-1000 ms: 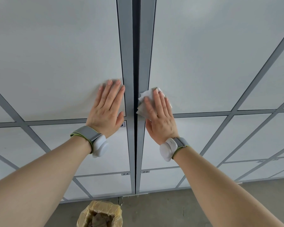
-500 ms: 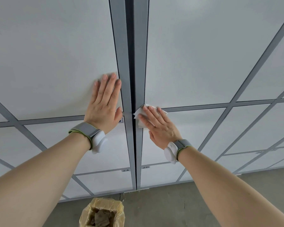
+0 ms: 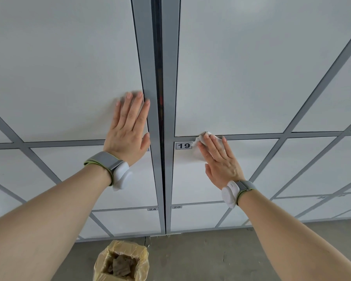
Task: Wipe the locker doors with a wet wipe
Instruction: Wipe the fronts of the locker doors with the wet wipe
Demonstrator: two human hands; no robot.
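Observation:
White locker doors with grey frames fill the view. My left hand [image 3: 128,132] lies flat, fingers straight, on the lower right corner of the upper left door [image 3: 65,67]. My right hand [image 3: 219,159] presses a white wet wipe [image 3: 199,147] with straight fingers against the top edge of door 19 [image 3: 190,179], just right of its number label [image 3: 183,146]. The wipe shows past my fingertips and to their left; the rest is hidden under my hand. Both wrists carry grey bands with white pods.
A grey vertical post [image 3: 160,98] with a dark gap separates the two locker columns. Doors 20 [image 3: 197,218] and 24 [image 3: 126,220] sit below. On the concrete floor stands a small bin lined with a yellowish bag [image 3: 122,262] holding used wipes.
My right hand slid the wipe down from the upper right door and rightward along the top of door 19, uncovering the number label. My left hand stayed flat on the left door.

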